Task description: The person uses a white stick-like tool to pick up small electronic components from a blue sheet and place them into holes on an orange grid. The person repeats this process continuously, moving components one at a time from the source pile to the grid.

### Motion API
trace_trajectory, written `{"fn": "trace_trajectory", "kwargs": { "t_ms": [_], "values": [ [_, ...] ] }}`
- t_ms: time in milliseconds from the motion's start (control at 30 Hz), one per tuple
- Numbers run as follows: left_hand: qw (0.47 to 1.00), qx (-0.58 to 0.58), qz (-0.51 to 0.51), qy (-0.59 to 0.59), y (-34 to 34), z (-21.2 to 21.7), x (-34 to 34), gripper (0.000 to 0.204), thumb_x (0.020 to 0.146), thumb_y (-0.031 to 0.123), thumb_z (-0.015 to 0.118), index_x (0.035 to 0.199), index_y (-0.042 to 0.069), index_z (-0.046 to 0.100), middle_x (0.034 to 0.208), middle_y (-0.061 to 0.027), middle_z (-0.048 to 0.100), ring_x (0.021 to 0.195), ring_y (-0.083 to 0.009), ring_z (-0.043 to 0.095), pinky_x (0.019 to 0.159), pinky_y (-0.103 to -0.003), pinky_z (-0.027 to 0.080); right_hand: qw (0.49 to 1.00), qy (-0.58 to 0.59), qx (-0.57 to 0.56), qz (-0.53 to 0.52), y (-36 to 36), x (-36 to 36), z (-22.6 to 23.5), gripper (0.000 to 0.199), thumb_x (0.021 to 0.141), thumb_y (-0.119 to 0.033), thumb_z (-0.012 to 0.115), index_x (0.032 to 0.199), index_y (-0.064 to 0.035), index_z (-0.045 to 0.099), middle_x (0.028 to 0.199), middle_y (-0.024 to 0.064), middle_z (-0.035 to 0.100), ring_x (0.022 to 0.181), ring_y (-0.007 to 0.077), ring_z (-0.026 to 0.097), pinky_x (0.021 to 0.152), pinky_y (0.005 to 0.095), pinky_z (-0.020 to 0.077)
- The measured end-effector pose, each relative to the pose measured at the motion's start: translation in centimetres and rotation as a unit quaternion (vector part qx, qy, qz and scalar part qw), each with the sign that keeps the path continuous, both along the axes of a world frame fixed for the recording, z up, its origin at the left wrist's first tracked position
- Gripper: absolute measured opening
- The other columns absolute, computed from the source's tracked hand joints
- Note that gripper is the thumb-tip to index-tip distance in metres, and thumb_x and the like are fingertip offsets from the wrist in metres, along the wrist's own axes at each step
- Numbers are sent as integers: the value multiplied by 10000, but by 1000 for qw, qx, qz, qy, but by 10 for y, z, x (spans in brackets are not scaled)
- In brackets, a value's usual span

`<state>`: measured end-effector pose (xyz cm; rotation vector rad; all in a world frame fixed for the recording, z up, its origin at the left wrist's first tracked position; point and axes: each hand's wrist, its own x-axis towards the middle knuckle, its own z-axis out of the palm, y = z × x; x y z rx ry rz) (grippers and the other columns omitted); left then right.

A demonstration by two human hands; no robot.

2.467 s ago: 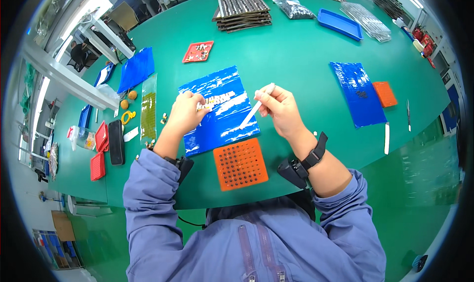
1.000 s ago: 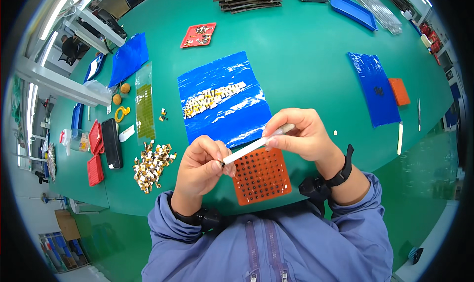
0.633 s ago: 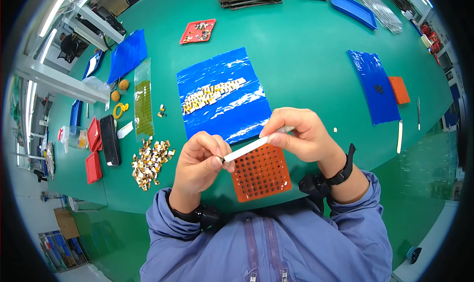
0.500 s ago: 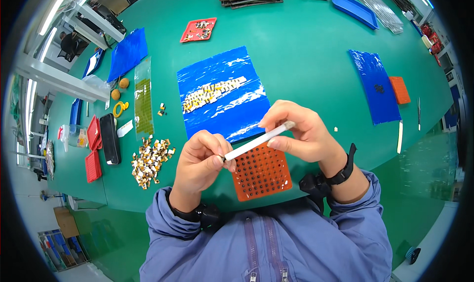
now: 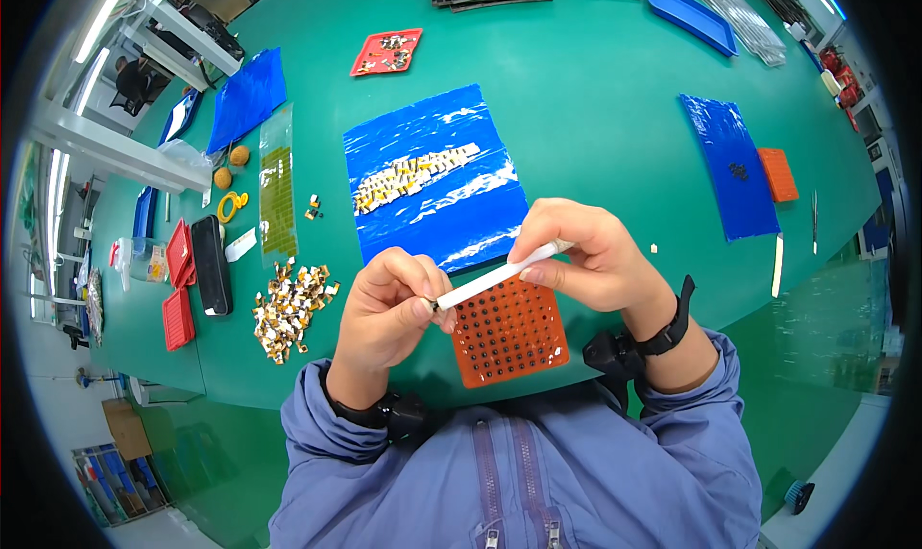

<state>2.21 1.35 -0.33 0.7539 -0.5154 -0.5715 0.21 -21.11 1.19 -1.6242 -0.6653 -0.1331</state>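
Holding a thin white stick [image 5: 499, 275], the right hand [image 5: 591, 261] pinches its upper end between thumb and fingers. The left hand [image 5: 389, 309] is curled tight at the stick's lower tip, and its fingers look pinched on something very small, but it is too tiny to tell what. Both hands float just above the orange tray [image 5: 507, 330], a square one full of little round holes. The stick slants over the tray's top left corner.

Just behind the orange tray lies a shiny blue sheet [image 5: 437, 189] with a row of small gold and white parts [image 5: 415, 176] on it. To the left of the orange tray sits a loose pile of the same small parts [image 5: 288, 304]. Farther left of the tray are a black flat case [image 5: 211, 264] and two red trays [image 5: 178, 285]. Far off to the right of the orange tray lies another blue sheet [image 5: 730, 165] with a smaller orange tray [image 5: 778, 174] beside it. All of it rests on a green table [image 5: 595, 88]. A black wristband [image 5: 667, 328] is on the right wrist, just right of the orange tray.
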Motion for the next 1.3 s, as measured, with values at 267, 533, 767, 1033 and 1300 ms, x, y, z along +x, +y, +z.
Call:
{"fn": "trace_trajectory", "kwargs": {
  "t_ms": [267,533,767,1033,1300],
  "values": [
    [1000,8,-9,-17,1,-1,-1,70,832,36,530,815,29,462,741,-90,507,679,-170,541,633,-279,455,999,-13,-38,-4,-2,-1,1,61,766,-29,600,823,-9,598,776,69,587,702,169,561,618,266,438],
    [1000,6,-6,-24,2,0,-1,65,830,38,534,826,25,470,745,-88,505,690,-170,543,636,-275,455,998,-23,-54,2,-1,0,-1,114,768,-66,612,869,-21,585,754,56,558,673,142,529,583,257,414],
    [999,27,20,-24,2,1,-1,64,828,32,533,821,27,470,751,-77,502,690,-161,535,624,-265,448,998,-29,-44,-23,1,-1,-1,103,748,-34,618,847,-11,600,699,56,567,628,142,534,565,250,411],
    [990,80,111,-21,2,0,1,66,835,34,531,824,30,466,773,-52,504,699,-123,516,627,-237,439,997,27,-38,-65,2,-11,11,134,702,-19,666,825,-18,613,691,62,597,598,133,548,508,233,397],
    [968,182,160,-71,3,-6,8,35,851,54,510,853,44,476,814,-48,532,782,-117,524,697,-241,432,993,-112,29,-39,21,-20,12,119,685,-22,687,739,-28,582,672,50,585,498,123,508,432,232,370]
  ]
}}
